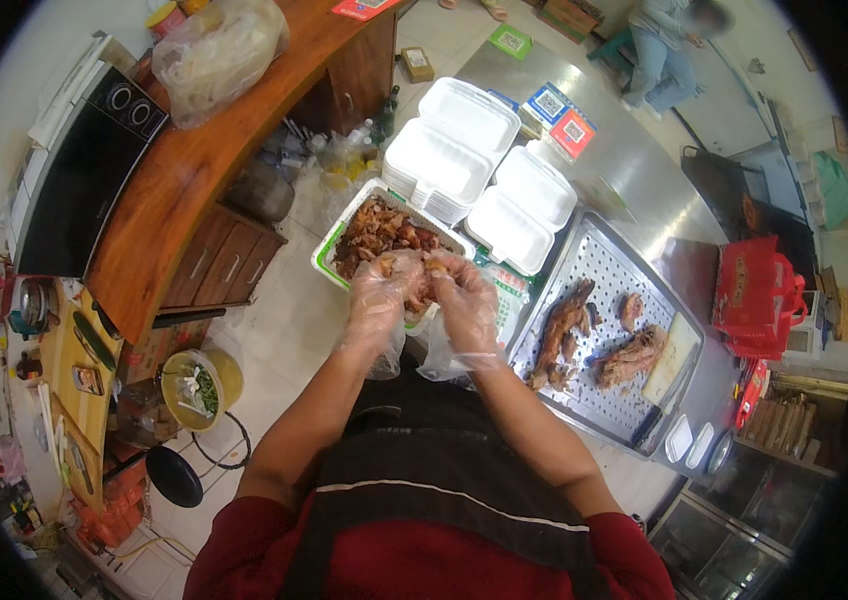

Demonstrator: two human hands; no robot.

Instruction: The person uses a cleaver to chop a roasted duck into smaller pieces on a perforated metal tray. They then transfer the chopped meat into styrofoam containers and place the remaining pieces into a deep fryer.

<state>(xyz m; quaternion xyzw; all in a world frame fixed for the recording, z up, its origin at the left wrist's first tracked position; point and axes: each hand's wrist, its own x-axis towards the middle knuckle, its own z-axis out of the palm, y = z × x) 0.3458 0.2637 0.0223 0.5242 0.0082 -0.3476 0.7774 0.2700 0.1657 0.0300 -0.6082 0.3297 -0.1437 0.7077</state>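
Observation:
Both my hands wear clear plastic gloves and meet over the near edge of a white container (pixel 328 259) with a green band. Shredded cooked meat (pixel 375 229) fills much of that container. My left hand (pixel 383 296) and my right hand (pixel 463 296) grip a piece of meat (pixel 418 289) between them, partly hidden by the fingers. Right of my hands is a perforated metal tray (pixel 596 259). It holds a long dark piece of cooked meat (pixel 565 326), a thicker chunk (pixel 630 356), a small piece (pixel 629 310) and a cleaver with a broad pale blade (pixel 668 364).
White foam boxes (pixel 461 142) are stacked behind the container, with another lidded foam box (pixel 521 210) beside them. A red bag (pixel 754 296) stands right of the tray. On the left are a wooden counter (pixel 191 172) and a yellow bin (pixel 225 379). A person (pixel 660 56) sits far back.

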